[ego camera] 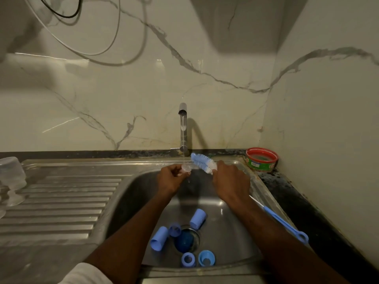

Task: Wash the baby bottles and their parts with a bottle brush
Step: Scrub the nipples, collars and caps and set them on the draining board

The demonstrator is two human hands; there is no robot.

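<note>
Over steel sink [235,218]: left hand [171,178] pinches clear soft teat [186,168]; right hand [230,182] grasps bristly blue bottle brush [203,161].

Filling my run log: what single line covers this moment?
left hand holds clear teat under tap stream | right hand grips bottle brush

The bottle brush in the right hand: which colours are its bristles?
Blue and white bristles on the bottle brush, with a blue handle; seen in the head view.

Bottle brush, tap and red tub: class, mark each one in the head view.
bottle brush [203,162]: head view, on its bristle head.
tap [183,128]: head view, on its upright spout.
red tub [261,159]: head view, on its rim.
</note>
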